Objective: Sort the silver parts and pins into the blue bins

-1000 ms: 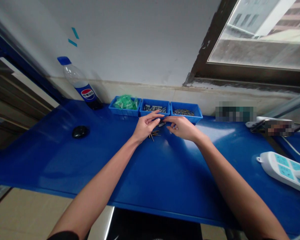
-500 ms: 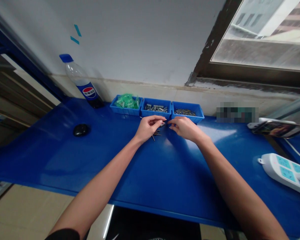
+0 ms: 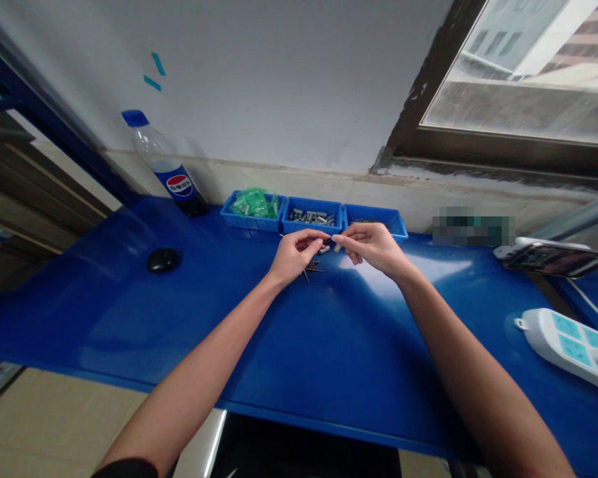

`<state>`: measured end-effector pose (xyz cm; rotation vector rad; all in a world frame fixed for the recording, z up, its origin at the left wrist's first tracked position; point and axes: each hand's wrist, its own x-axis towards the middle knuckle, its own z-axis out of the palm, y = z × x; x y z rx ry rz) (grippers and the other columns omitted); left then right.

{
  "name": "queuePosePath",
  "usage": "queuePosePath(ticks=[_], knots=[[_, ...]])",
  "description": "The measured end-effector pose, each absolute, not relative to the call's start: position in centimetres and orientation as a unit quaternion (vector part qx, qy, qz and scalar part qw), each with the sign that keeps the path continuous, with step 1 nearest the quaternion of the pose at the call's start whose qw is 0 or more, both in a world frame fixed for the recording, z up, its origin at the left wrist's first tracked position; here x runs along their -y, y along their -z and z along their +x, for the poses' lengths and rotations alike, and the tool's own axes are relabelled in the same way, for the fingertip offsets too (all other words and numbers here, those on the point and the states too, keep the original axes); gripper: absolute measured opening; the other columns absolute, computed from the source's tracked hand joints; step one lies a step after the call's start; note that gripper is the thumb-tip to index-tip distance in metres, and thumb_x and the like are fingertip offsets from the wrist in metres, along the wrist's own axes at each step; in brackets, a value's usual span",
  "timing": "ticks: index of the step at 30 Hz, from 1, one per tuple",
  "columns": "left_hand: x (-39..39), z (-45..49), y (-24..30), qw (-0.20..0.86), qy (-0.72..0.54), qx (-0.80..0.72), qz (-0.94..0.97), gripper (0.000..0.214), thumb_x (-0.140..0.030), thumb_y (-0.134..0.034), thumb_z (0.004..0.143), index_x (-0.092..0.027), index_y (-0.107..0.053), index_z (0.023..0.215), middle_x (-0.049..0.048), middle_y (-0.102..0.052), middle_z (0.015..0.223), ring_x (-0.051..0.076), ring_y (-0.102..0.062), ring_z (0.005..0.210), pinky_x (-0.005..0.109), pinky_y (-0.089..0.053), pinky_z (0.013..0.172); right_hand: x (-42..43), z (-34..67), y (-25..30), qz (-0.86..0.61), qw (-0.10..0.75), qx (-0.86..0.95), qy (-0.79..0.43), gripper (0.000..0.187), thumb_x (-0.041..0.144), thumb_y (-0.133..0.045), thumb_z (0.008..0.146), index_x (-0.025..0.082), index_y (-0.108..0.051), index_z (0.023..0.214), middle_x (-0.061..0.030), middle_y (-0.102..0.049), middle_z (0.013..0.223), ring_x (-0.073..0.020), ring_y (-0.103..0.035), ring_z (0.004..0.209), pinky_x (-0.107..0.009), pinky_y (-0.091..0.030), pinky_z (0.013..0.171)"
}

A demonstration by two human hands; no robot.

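Above the middle of the blue table my left hand [image 3: 299, 252] is closed in a pinch; its fingers hide most of what they hold. A thin rod tip [image 3: 282, 235] pokes out behind it. My right hand [image 3: 371, 247] pinches a small silvery metal cylinder [image 3: 337, 247] between thumb and forefinger, and its fingertips nearly meet those of the left. Just under the left fingertips shows another small silvery piece [image 3: 323, 250]. Several thin metal pins [image 3: 313, 267] lie loosely on the table by the left hand.
Three blue bins stand along the wall: one with green plastic bags [image 3: 254, 203], one with metal cylinders [image 3: 313, 217], one with thin pins [image 3: 366, 222]. A cola bottle [image 3: 177, 182] and black mouse [image 3: 162, 259] are left; a phone [image 3: 561, 257] and power strip [image 3: 573, 342] are right.
My right hand has turned and lifted slightly, and the metal cylinder now shows between its fingertips. The left hand has stayed almost in place.
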<state>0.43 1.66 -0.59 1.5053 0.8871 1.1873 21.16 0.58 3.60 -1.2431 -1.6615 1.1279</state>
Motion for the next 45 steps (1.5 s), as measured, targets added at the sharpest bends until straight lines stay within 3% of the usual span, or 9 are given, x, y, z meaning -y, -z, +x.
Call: queuePosePath(ticks=[4, 9, 14, 20, 27, 30, 34, 39, 45], knots=[[-1.7, 0.5, 0.7, 0.507, -0.491, -0.352, 0.615, 0.021, -0.032, -0.072, 0.090, -0.016, -0.079, 0.101, 0.0094, -0.081, 0.101, 0.020, -0.077, 0.087, 0.033, -0.059, 0.084, -0.4, 21.2, -4.1, -0.473, 0.434, 0.599, -0.479, 0.046, 0.058, -0.088, 0.073, 0.015, -0.072, 0.078, -0.0026, -0.068, 0.061, -0.0113, -0.056, 0.045, -0.026, -0.044, 0.044], [-1.5, 0.5, 0.5, 0.511, -0.488, -0.346, 0.618, 0.027, -0.041, -0.072, 0.090, -0.017, -0.079, 0.101, 0.0079, -0.081, 0.093, 0.020, -0.076, 0.083, 0.033, -0.060, 0.081, -0.3, 21.6, -4.4, -0.425, 0.408, 0.610, -0.530, 0.043, 0.050, -0.089, 0.074, 0.014, -0.079, 0.098, -0.0077, -0.078, 0.078, -0.0189, -0.073, 0.069, -0.032, -0.059, 0.067], [-1.4, 0.5, 0.3, 0.533, -0.489, -0.342, 0.601, 0.034, -0.048, -0.077, 0.086, -0.017, -0.080, 0.099, 0.0077, -0.081, 0.088, 0.020, -0.076, 0.077, 0.034, -0.061, 0.077, -0.3, 21.5, -4.2, -0.420, 0.392, 0.613, -0.542, 0.041, 0.047, -0.090, 0.073, 0.016, -0.078, 0.096, -0.0098, -0.081, 0.087, -0.0234, -0.078, 0.083, -0.039, -0.063, 0.083], [-1.4, 0.5, 0.5, 0.559, -0.487, -0.343, 0.577, 0.039, -0.047, -0.088, 0.075, -0.016, -0.080, 0.097, 0.0093, -0.081, 0.088, 0.022, -0.077, 0.075, 0.036, -0.063, 0.077, -0.6, 21.2, -3.8, -0.456, 0.394, 0.628, -0.493, 0.043, 0.048, -0.094, 0.067, 0.017, -0.076, 0.091, -0.0093, -0.081, 0.086, -0.0247, -0.079, 0.082, -0.037, -0.063, 0.079], [-2.3, 0.1, 0.9, 0.519, -0.558, -0.397, 0.511, 0.033, -0.041, -0.091, 0.071, -0.015, -0.080, 0.088, 0.0079, -0.080, 0.084, 0.023, -0.078, 0.080, 0.039, -0.063, 0.085, -1.3, 21.4, -2.2, -0.495, 0.349, 0.708, -0.362, 0.024, 0.042, -0.075, 0.087, 0.018, -0.076, 0.091, -0.0067, -0.079, 0.081, -0.0232, -0.077, 0.078, -0.034, -0.061, 0.073], [-2.9, 0.0, 1.4, 0.521, -0.598, -0.367, 0.486, 0.037, -0.038, -0.089, 0.073, -0.017, -0.080, 0.102, 0.0101, -0.081, 0.106, 0.026, -0.077, 0.104, 0.043, -0.059, 0.102, -1.3, 21.3, -1.7, -0.497, 0.306, 0.761, -0.283, 0.017, 0.033, -0.069, 0.091, 0.018, -0.078, 0.094, -0.0059, -0.078, 0.085, -0.0207, -0.075, 0.075, -0.032, -0.059, 0.072], [-3.3, -0.1, 1.7, 0.543, -0.593, -0.323, 0.499, 0.049, -0.034, -0.087, 0.076, -0.021, -0.076, 0.122, 0.0110, -0.071, 0.137, 0.028, -0.064, 0.134, 0.044, -0.050, 0.116, -1.3, 21.0, -1.2, -0.472, 0.253, 0.826, -0.178, 0.019, 0.023, -0.068, 0.091, 0.019, -0.078, 0.106, -0.0083, -0.075, 0.101, -0.0189, -0.070, 0.079, -0.032, -0.055, 0.076], [-2.8, 0.0, 1.5, 0.537, -0.575, -0.332, 0.520, 0.036, -0.037, -0.085, 0.078, -0.019, -0.080, 0.109, 0.0119, -0.078, 0.122, 0.028, -0.071, 0.121, 0.047, -0.053, 0.111, -1.4, 21.1, -0.3, -0.460, 0.205, 0.852, -0.144, 0.023, 0.021, -0.066, 0.094, 0.019, -0.077, 0.114, -0.0102, -0.069, 0.113, -0.0169, -0.065, 0.079, -0.033, -0.053, 0.081], [-2.3, 0.1, 0.9, 0.525, -0.569, -0.351, 0.527, 0.026, -0.035, -0.083, 0.080, -0.019, -0.082, 0.101, 0.0104, -0.080, 0.112, 0.026, -0.074, 0.110, 0.042, -0.058, 0.099, -1.5, 21.6, -0.4, -0.474, 0.181, 0.851, -0.133, 0.013, 0.021, -0.070, 0.092, 0.018, -0.077, 0.103, -0.0078, -0.069, 0.104, -0.0174, -0.063, 0.078, -0.032, -0.049, 0.078]])
